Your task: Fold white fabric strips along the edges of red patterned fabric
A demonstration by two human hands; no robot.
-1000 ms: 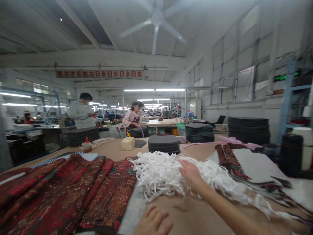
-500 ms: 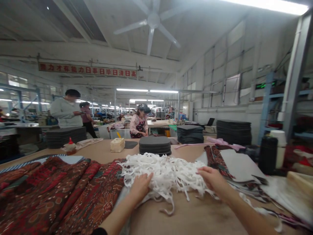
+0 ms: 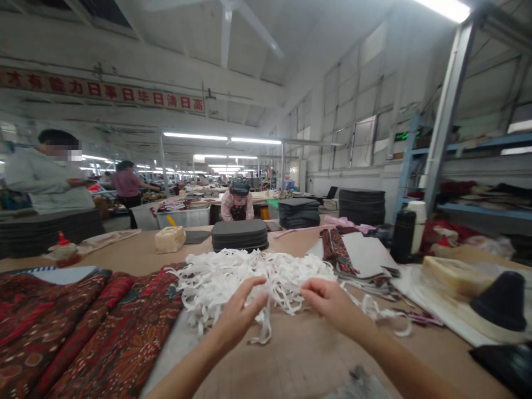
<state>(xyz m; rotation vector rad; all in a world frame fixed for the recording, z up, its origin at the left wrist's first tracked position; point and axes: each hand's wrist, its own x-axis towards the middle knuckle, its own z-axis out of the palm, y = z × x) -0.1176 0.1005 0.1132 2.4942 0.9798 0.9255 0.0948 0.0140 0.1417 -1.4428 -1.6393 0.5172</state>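
White strips [image 3: 249,282] lie heaped on the table [image 3: 307,360], just beside patterned fabric [image 3: 116,327]. Left hand [image 3: 239,313] and right hand [image 3: 332,302] stand half open, fingers at the heap's near edge; grip on strips cannot be determined

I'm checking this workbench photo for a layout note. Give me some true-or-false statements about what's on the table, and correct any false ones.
1. The left hand and the right hand are both at the near edge of the pile of white strips. True.
2. The stack of dark grey pads sits on the patterned red fabric. False: it stands on the tan tabletop, beyond the strips.
3. The black flask stands to the right of the strips. True.
4. The red-capped bottle stands beside the right hand. False: it stands far over at the left, beyond the patterned fabric.
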